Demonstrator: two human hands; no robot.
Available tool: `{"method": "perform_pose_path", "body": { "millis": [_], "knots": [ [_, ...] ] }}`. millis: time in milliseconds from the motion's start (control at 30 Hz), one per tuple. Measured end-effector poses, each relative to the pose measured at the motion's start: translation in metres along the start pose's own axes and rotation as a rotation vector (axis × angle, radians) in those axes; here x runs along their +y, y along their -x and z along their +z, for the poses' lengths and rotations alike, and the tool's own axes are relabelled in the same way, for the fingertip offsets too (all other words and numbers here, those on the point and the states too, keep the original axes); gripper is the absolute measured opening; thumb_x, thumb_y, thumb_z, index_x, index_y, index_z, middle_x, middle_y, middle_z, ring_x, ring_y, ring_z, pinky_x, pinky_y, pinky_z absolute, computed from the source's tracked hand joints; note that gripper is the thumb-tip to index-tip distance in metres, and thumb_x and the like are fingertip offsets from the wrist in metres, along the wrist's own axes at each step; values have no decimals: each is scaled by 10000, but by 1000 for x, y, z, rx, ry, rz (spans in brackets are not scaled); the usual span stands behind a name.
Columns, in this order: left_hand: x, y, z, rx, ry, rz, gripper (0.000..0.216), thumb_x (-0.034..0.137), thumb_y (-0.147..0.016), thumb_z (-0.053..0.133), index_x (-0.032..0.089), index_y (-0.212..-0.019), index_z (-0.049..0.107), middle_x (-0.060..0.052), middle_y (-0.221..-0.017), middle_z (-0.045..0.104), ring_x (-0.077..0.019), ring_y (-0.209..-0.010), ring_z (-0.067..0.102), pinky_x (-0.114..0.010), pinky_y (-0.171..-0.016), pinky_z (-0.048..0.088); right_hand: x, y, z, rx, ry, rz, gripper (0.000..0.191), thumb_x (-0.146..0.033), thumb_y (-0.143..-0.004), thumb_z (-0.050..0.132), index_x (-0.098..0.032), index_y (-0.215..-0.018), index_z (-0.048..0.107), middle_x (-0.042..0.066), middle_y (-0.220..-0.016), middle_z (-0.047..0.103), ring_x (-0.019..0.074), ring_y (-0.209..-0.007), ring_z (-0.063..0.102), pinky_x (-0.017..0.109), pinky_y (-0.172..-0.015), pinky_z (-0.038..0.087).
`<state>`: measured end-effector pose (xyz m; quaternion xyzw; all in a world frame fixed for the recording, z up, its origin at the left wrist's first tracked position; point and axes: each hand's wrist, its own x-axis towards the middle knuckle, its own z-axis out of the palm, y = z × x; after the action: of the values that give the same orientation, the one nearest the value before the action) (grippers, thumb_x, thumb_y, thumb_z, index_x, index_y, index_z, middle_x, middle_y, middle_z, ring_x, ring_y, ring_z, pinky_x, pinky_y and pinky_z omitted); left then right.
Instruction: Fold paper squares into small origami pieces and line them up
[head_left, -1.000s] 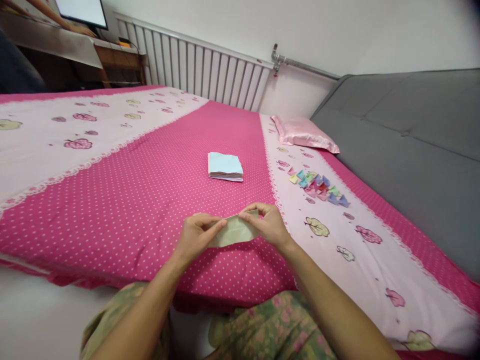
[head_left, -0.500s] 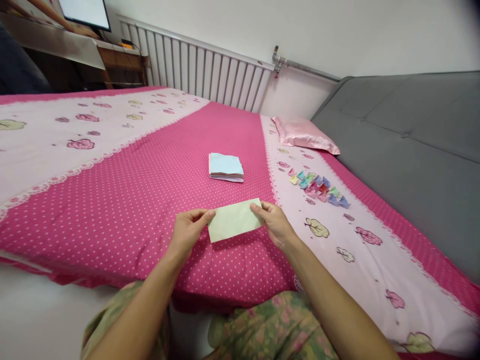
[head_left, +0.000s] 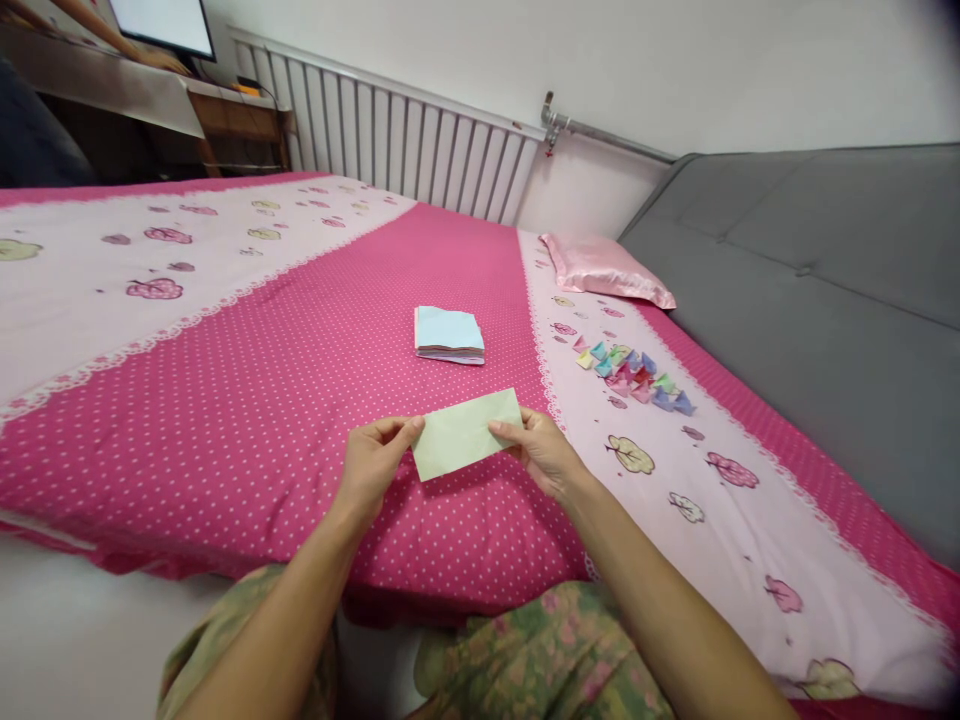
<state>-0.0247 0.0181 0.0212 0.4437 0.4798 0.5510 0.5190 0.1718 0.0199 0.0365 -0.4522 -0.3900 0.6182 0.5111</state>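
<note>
A pale green sheet of paper (head_left: 461, 436), oblong in shape, is stretched between my hands above the bed's near edge. My left hand (head_left: 377, 457) pinches its left end between thumb and fingers. At the other end, my right hand (head_left: 546, 452) grips the lower right part, thumb on top and fingers behind. Beyond the sheet lies a stack of coloured paper (head_left: 450, 332) with a light blue piece on top. To the right, a cluster of small folded paper shapes (head_left: 634, 378) in several colours rests on the bedspread.
A pink bedspread (head_left: 300, 400) with dots and printed trees covers the bed. A pink pillow (head_left: 606, 270) lies near the grey headboard (head_left: 817, 270). A radiator (head_left: 382, 120) lines the wall. At the far left, another person's arm (head_left: 120, 40) reaches over a desk with a monitor (head_left: 169, 22).
My right hand has slid its grip from the sheet's upper right corner to its lower right part. The sheet's right end sits slightly higher; my left hand keeps its pinch.
</note>
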Motion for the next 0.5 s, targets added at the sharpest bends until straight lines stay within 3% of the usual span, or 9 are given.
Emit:
{"method": "perform_pose_path", "body": {
  "millis": [100, 200, 267, 333, 400, 500],
  "knots": [
    [-3, -2, -1, 69, -20, 4, 278, 372, -665, 671, 137, -812, 682, -58, -741, 678, -105, -605, 576, -209, -574, 452, 1, -2, -1, 82, 21, -42, 295, -237, -567, 748, -124, -816, 638, 52, -773, 695, 168, -688, 647, 315, -725, 508],
    [-6, -4, -3, 169, -15, -42, 346, 401, -658, 670, 152, -897, 651, -34, -748, 653, -64, -526, 531, -181, -508, 427, 1, -4, -2, 263, 105, -195, 290, -272, -611, 712, -126, -849, 632, 50, -795, 688, 176, -710, 638, 324, -715, 504],
    [-7, -4, -2, 138, 25, -94, 357, 413, -670, 658, 137, -894, 636, -29, -723, 638, -61, -506, 534, -180, -502, 437, 0, -4, -2, 404, 221, -358, 279, -311, -659, 672, -134, -871, 634, 46, -820, 686, 180, -749, 629, 330, -734, 497],
    [-7, -2, 1, 3, 92, -173, 371, 423, -699, 629, 109, -897, 626, -58, -744, 649, -91, -556, 585, -205, -561, 478, 0, -1, 2, 462, 350, -512, 254, -332, -697, 638, -148, -872, 648, 45, -849, 687, 186, -799, 623, 340, -776, 485],
    [-3, 1, 4, -188, 211, -303, 420, 450, -747, 567, 80, -940, 615, -117, -834, 667, -146, -679, 637, -251, -673, 508, 2, 4, 9, 375, 448, -632, 209, -301, -725, 619, -176, -885, 665, 48, -921, 687, 191, -876, 618, 356, -839, 464],
    [6, 5, 7, -410, 483, -475, 536, 513, -808, 426, 56, -1042, 579, -174, -967, 657, -206, -859, 640, -294, -787, 498, 7, 14, 22, 108, 634, -750, 194, -165, -718, 609, -247, -877, 686, 29, -1018, 672, 201, -1014, 578, 406, -920, 413]
  ]
}}
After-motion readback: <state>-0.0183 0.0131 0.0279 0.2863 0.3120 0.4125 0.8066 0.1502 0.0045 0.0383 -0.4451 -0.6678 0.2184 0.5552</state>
